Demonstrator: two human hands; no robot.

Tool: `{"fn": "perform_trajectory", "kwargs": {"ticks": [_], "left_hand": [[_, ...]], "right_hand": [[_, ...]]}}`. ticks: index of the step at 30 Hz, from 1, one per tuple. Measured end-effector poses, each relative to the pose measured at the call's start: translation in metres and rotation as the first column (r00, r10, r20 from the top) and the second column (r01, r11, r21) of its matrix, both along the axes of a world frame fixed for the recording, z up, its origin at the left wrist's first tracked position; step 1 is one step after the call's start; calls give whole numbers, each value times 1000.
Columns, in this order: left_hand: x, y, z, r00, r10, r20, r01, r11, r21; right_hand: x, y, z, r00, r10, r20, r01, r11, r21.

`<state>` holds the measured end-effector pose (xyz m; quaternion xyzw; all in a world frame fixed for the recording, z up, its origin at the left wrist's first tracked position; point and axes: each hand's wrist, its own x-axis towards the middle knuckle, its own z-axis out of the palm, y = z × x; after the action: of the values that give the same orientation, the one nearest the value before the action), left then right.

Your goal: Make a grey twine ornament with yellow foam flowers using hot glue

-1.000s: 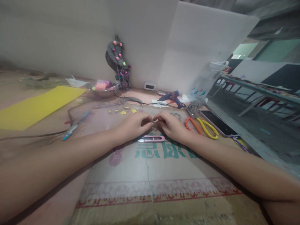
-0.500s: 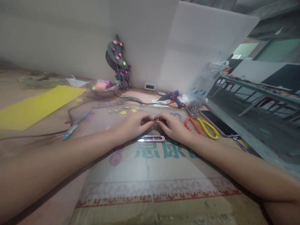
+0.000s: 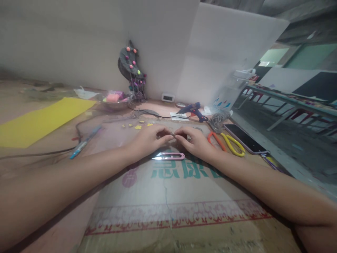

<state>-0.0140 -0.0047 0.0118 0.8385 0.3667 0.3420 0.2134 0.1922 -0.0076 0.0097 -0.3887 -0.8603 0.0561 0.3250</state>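
Note:
My left hand (image 3: 152, 140) and my right hand (image 3: 193, 140) meet fingertip to fingertip above the cardboard sheet (image 3: 147, 200). Both are closed in a pinch, thumb against forefinger. Something tiny and dark shows where the fingertips touch, too small to name. Just below the hands lies a pair of pink thread snips (image 3: 171, 156), blades pointing left. Small yellow flower cutouts (image 3: 138, 127) lie behind my left hand. Beside my right hand are scissors (image 3: 233, 144) with one orange and one yellow handle.
A blue glue gun (image 3: 193, 110) stands at the back, with a grey yarn bundle (image 3: 219, 118) and a phone (image 3: 246, 138) to its right. On the left are a yellow sheet (image 3: 44, 119), a blue pen (image 3: 85, 141) and a bowl (image 3: 116, 104). A decorated grey crescent (image 3: 129, 63) stands behind.
My hands stay in nearly the same place, with the fingertips shifting slightly and now pressed closer together. The whole view has moved a little. Nothing on the table has been moved.

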Motion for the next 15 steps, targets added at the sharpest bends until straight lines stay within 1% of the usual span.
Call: {"fn": "perform_trajectory", "kwargs": {"ticks": [5,7,10,12,13,15], "left_hand": [[0,0,1,999,22,-25,-22,1000,20],[0,0,0,999,42,-26,-42,999,17],[0,1,-1,999,54,-1,-54,999,-2],[0,1,-2,999,43,17,-43,999,-16],[0,1,-2,999,42,25,-41,999,-21],[0,2,-3,998,44,35,-44,999,-25]], "right_hand": [[-1,-2,-1,1000,10,8,-10,999,-48],[-2,-3,0,998,-13,-65,11,999,-40],[3,3,7,965,-117,-233,122,992,8],[13,14,15,933,-205,-294,224,974,34],[21,21,19,916,-256,-309,282,958,43],[40,38,23,855,-359,-375,406,912,53]]}}
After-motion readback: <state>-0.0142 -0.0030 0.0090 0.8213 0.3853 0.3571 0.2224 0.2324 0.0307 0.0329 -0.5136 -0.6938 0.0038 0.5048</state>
